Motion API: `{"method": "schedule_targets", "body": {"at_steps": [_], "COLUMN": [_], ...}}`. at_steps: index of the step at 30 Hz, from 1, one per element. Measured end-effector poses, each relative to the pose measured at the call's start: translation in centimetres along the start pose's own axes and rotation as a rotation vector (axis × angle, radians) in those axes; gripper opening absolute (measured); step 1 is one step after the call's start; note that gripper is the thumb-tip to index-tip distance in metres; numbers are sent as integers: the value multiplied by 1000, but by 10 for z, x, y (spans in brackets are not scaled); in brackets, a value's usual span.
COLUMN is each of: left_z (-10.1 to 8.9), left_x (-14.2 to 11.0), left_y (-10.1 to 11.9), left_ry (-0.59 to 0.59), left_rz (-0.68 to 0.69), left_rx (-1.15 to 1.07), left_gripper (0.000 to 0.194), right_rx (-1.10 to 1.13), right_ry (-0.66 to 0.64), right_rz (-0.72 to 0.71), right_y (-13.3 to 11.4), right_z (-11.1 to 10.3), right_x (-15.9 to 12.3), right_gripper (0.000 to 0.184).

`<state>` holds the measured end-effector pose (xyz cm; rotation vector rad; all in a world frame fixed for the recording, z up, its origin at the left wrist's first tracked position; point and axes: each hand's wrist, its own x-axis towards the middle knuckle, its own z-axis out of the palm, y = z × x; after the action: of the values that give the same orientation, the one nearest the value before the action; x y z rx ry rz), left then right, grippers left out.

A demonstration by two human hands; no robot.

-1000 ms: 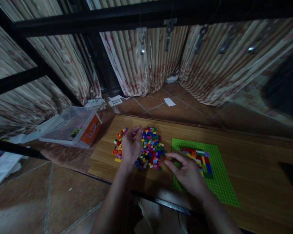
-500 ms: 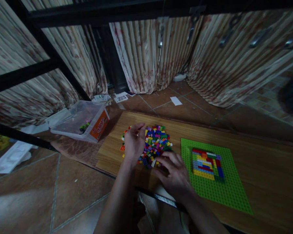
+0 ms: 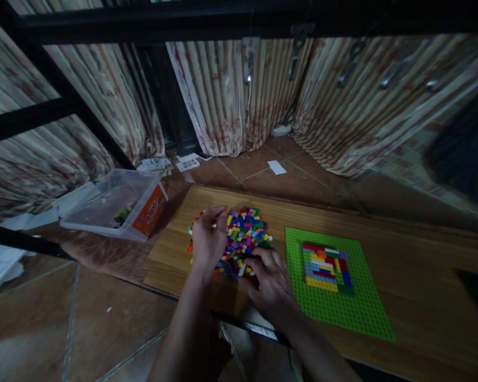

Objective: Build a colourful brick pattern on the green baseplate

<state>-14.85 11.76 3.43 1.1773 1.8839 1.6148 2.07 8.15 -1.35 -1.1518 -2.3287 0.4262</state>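
A loose pile of small coloured toy bricks (image 3: 245, 233) lies on the wooden tabletop. My left hand (image 3: 209, 239) hovers over the pile's left side, its fingers loosely bent with a gap to the thumb. No brick shows in it. At the near right edge of the pile is my right hand (image 3: 269, 281), fingers and thumb apart around a white brick (image 3: 242, 269); I cannot tell whether it touches that brick. Right of this hand lies a green baseplate (image 3: 366, 302), bearing a roughly rectangular, multicoloured block of joined bricks (image 3: 324, 268).
Left of the wooden tabletop (image 3: 169, 254) stands a clear plastic box (image 3: 99, 225) with an orange label and a few pieces inside. Striped curtains (image 3: 223, 95) and a dark metal frame (image 3: 143, 29) are behind. Papers (image 3: 276, 167) lie on the tiled floor.
The whole view has shifted, so the table and its contents appear slightly further left. Both hands stay at the pile in nearly the same poses.
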Motion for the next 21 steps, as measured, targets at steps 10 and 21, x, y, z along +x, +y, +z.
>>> {"method": "schedule_targets", "body": {"at_steps": [10,21], "left_z": [4,44], "left_x": [-1,-40], "left_y": [2,18], "left_ry": [-66,-714], "left_rz": [30,-32], "left_rx": [69,-132], "left_gripper": [24,28], "right_rx": [172,333], "right_ry": [61,384], "right_rz": [68,273], "right_y": [3,24], "right_z": [-16,-41], "right_x": [6,6], "right_gripper": [19,19]}}
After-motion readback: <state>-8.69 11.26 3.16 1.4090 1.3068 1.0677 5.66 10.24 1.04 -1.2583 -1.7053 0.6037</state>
